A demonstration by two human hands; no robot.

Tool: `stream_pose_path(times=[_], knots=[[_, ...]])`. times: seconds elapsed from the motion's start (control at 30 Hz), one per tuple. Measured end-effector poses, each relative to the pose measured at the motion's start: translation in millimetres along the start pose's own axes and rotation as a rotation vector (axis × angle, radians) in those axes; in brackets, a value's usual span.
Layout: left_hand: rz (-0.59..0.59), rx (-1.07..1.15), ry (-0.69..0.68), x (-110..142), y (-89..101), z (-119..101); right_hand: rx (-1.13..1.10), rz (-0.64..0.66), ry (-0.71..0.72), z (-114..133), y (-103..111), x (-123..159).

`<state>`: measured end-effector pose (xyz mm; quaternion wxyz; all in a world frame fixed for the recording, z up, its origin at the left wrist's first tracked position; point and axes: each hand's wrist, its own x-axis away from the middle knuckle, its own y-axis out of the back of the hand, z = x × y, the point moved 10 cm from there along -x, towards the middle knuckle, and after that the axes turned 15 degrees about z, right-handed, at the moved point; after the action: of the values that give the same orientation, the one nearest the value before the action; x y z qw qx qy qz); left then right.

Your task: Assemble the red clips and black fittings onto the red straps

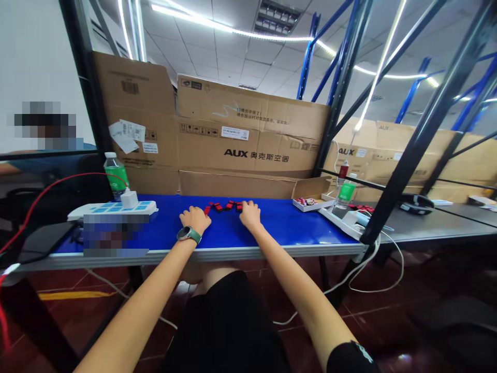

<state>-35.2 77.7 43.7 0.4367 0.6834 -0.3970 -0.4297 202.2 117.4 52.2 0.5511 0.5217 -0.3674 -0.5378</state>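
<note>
A zigzag row of small red and black pieces (218, 207) lies on the blue tabletop between my hands. Whether the pieces are joined is too small to make out. My left hand (194, 219), with a green-strapped watch (188, 234) on its wrist, rests at the row's left end; its fingers are bent and closed about the red end piece. At the other end, my right hand (251, 213) has its fingers curled down at a red and black piece (239, 206). Both sets of fingertips are partly hidden behind the hands.
A power strip (104, 209) and a green-labelled bottle (115, 176) stand left. To the right are an open small box (308, 203), another bottle (347, 192) and a white power strip (341, 224). Cardboard (248, 142) walls the back. A person (46, 129) sits at far left.
</note>
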Motion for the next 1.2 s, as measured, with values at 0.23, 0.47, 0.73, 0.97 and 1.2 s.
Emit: stream_pose_path(times=[0.23, 0.47, 0.73, 0.97, 1.2], knots=[[0.079, -0.025, 0.052, 1.8, -0.8, -0.1, 0.049, 0.195, -0.031, -57.3, -2.7, -27.1], [-0.044, 0.406, -0.021, -1.2, 19.0, 12.9, -0.412, -0.089, 0.178, -49.8, 17.2, -23.2], [0.112, 0.784, -0.743, 20.9, 32.2, -54.3, -1.185, 0.197, 0.707, 8.0, 16.9, -2.1], [0.318, 0.653, -0.776, 21.6, 1.1, -67.3, -1.405, 0.404, 0.796, 22.4, 20.5, 18.9], [0.16, 0.427, -0.794, 17.4, 2.9, -68.1, -1.086, 0.671, 0.792, 50.0, -13.7, 28.6]])
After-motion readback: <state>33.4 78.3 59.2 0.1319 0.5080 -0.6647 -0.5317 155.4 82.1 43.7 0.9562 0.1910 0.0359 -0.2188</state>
